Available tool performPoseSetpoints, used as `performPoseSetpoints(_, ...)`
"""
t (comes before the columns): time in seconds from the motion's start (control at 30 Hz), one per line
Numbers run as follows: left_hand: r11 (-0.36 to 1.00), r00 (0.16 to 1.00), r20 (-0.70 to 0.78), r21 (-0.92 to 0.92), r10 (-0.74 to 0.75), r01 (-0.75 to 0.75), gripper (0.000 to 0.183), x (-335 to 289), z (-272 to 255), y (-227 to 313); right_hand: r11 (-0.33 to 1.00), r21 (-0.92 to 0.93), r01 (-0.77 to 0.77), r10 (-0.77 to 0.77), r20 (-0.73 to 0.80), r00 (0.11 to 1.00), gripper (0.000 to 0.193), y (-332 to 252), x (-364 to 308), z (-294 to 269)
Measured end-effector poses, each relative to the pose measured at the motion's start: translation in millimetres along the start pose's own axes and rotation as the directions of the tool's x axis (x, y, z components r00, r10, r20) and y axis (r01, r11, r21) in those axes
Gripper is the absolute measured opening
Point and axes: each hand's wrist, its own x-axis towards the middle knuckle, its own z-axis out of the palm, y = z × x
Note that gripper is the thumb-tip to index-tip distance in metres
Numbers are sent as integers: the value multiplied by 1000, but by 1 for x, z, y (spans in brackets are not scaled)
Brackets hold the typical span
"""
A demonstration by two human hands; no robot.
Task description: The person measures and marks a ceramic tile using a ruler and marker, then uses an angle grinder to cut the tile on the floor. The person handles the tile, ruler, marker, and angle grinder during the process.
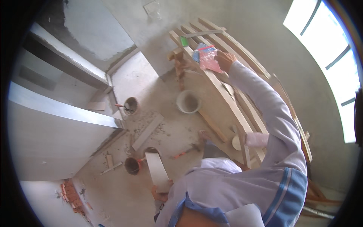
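Observation:
My right hand (225, 60) reaches far out over the wooden beams, its fingers closed at the right edge of a pink plastic bag (210, 61) with a red strip along its top. Blue material (196, 56) shows beside the bag. Down by my body, my left hand (160, 195) grips the near end of a long, pale flat board (157, 170). The board's far end is beside an orange-handled bucket (132, 165). A tool with a green handle (184, 41) and long grey blade lies across the beams just beyond the bag.
Long wooden beams (227, 94) form a raised rack along the right wall. A pale bucket (188, 102), a bucket with a trowel (131, 106), a hammer (186, 152) and a loose plank (148, 131) are on the dusty floor. Red bricks (72, 195) are stacked at lower left.

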Motion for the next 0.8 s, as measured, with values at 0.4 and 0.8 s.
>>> performPoseSetpoints(0.4,951,900,-363,-99,239,-293,85,-14,18,-1,973,-203,113,-51,291,955,21,36,188,124)
performPoseSetpoints(0.8,939,518,806,125,-285,321,111,53,55,150,681,722,119,506,-582,636,22,-30,-86,-146)
